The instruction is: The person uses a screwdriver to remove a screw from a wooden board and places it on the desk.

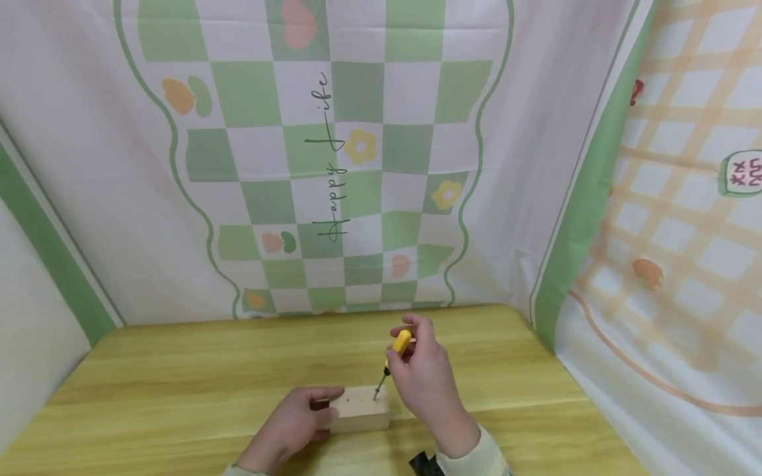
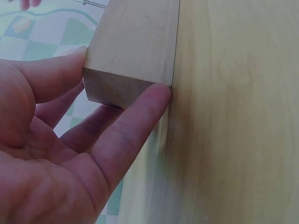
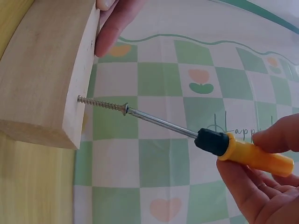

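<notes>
A pale wooden block (image 1: pixel 360 422) lies on the table, with small dark holes in its top face. My left hand (image 1: pixel 294 420) grips its left end, thumb and fingers on opposite sides, as the left wrist view shows up close. In my right hand (image 1: pixel 430 373) is a screwdriver (image 3: pixel 252 156) with a yellow handle and black collar, held between thumb and fingers. Its shaft meets the head of a long screw (image 3: pixel 103 103). The screw's tip is in the block near the right end, most of its thread exposed, and it leans rather than standing straight.
The wood-grain table (image 1: pixel 196 370) reaches back to a hanging cloth (image 1: pixel 357 198) with green checks. Another patterned cloth (image 1: pixel 667 264) hangs along the right side. A black object (image 1: pixel 424 464) shows beside the right sleeve.
</notes>
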A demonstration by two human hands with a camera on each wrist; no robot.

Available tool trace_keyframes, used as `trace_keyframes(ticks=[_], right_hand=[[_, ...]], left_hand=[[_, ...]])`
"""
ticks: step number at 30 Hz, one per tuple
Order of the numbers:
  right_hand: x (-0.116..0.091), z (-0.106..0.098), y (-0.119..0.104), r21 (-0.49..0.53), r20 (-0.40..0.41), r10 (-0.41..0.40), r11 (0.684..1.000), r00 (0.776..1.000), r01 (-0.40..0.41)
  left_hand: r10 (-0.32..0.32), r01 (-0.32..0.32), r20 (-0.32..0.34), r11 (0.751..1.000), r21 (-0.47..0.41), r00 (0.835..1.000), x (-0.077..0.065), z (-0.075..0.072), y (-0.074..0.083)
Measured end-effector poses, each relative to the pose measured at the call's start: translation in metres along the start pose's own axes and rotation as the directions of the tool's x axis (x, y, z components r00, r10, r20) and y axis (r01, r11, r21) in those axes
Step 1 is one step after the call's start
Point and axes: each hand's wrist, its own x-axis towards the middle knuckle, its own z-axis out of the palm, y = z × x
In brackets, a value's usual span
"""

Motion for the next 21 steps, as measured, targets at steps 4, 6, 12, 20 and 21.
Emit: trace_keyframes(ticks=[4,6,12,20,21], right_hand=[[-0.0004,-0.0005,-0.0008,0.029,0.028,0.007,1.0,1.0,-0.007],[-0.0003,-0.0013,-0.0011,0.009,0.033,-0.007,1.0,0.999,0.007],[-0.0003,-0.0033,-0.0011,-0.05,0.009,-0.037,0.998,0.999,0.037],[-0.0009,-0.004,-0.0023,-0.044,0.005,-0.054,0.998,0.999,0.054],[-0.0009,-0.0042,-0.0025,-0.049,0.003,-0.057,0.997,0.998,0.057]], left_hand=[[-0.006,0.006,0.0,1.0,0.004,1.0,0.0001,-0.0001,0.0005],[-0.008,0.008,-0.001,1.0,0.006,1.0,0.0002,-0.0001,0.0007],[-0.014,0.014,-0.004,1.0,0.004,1.0,0.0,0.0003,0.0017],[-0.03,0.03,-0.001,1.0,-0.002,1.0,0.0008,0.0001,0.0018],[-0.031,0.031,0.001,1.0,-0.004,1.0,0.001,0.0001,0.0016]])
